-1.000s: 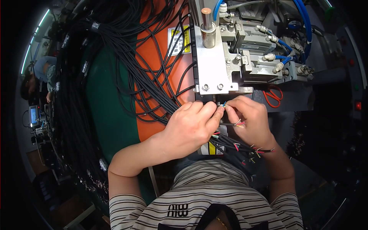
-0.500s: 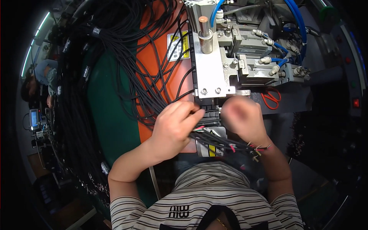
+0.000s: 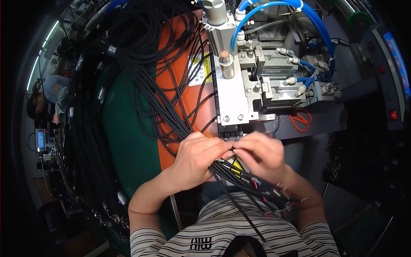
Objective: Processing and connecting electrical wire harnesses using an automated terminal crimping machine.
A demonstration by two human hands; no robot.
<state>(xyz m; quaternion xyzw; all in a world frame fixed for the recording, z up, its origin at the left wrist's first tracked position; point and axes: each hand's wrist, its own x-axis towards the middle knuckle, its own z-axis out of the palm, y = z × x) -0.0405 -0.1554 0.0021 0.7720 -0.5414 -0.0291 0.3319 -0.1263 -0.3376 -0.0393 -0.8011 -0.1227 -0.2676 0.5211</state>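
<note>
My left hand [image 3: 199, 156] is closed over a bundle of thin black cables [image 3: 233, 173], just in front of the metal fixture. Out of that grip the stripped cable ends, with small red, white and other coloured wires, fan toward my right wrist. One longer cable [image 3: 242, 207] trails down over the striped shirt. With thumb and index finger pinched, my right hand [image 3: 263, 156] meets the left fingertips; a thin cable seems to be between them, though the fingers partly hide it. Just beyond both hands is the dark slotted front of the silver pneumatic fixture [image 3: 231, 105].
Long black cables [image 3: 160, 100] run back across the orange mat [image 3: 171, 79] and green mat [image 3: 124, 124]. Blue air hoses [image 3: 319, 25] arch above the fixture's cylinders. Red-handled scissors [image 3: 301, 121] lie right of it. Another person [image 3: 53, 92] is at the far left.
My right hand has moved left to meet my left fingertips and pinches there. The loose cable ends hang lower, and one cable now drops over the shirt. The whole view has shifted slightly.
</note>
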